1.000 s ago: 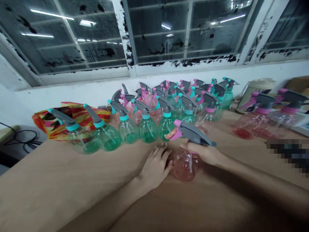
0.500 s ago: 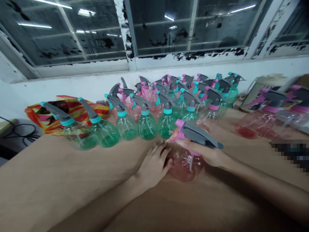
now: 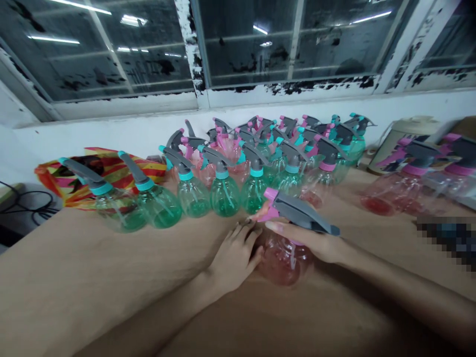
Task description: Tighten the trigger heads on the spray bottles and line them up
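Note:
A pink clear spray bottle point(image 3: 282, 263) with a grey trigger head is on the table in front of me, its head pointing left. My right hand point(image 3: 301, 238) grips it around the pink neck and trigger, the grey lever passing above the hand. My left hand point(image 3: 238, 253) lies at the bottle's left side, fingers stretched out and apart, thumb against the plastic. Just beyond my hands stands a row of green spray bottles point(image 3: 225, 196) with turquoise collars and some green liquid inside.
Several more pink and green spray bottles crowd the back by the wall. Two pink bottles point(image 3: 386, 191) stand at the right, near a pale canister point(image 3: 403, 134). A red and yellow plastic bag point(image 3: 152, 171) lies at the left behind the green bottles. A blurred-out dark object point(image 3: 446, 235) lies at the right edge.
The spray bottle's head has tipped and shifted slightly left and down with my right hand. My left hand stays nearly in place beside the bottle.

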Demonstrator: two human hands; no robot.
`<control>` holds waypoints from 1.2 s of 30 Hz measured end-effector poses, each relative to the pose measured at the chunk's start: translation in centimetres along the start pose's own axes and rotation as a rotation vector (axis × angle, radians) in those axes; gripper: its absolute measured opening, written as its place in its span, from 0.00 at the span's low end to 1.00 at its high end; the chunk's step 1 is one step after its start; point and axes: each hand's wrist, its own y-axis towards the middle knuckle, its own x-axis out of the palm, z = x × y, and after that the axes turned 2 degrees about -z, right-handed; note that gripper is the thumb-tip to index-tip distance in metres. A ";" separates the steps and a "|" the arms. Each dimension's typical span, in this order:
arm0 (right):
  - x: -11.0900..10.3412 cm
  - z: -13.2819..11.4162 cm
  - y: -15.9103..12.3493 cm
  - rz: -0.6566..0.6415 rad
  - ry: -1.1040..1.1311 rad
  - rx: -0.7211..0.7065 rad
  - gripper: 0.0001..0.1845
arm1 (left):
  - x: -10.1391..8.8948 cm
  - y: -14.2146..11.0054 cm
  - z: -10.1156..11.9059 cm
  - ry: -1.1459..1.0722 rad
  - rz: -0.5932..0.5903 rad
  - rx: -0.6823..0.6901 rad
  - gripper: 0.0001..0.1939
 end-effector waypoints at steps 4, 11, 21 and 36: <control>0.1 -0.3 -0.2 0.031 -0.047 0.014 0.15 | 0.0 0.0 0.0 -0.005 -0.008 -0.004 0.18; 0.2 -0.2 -0.4 0.085 -0.159 -0.003 0.19 | -0.1 0.0 -0.1 0.016 0.001 0.010 0.19; 0.2 -0.1 -0.2 0.097 -0.163 -0.026 0.10 | -0.2 0.0 0.0 0.013 -0.004 -0.002 0.19; 0.4 -0.4 -0.3 0.081 -0.076 -0.062 0.11 | -0.1 -0.1 -0.3 0.005 0.007 0.015 0.19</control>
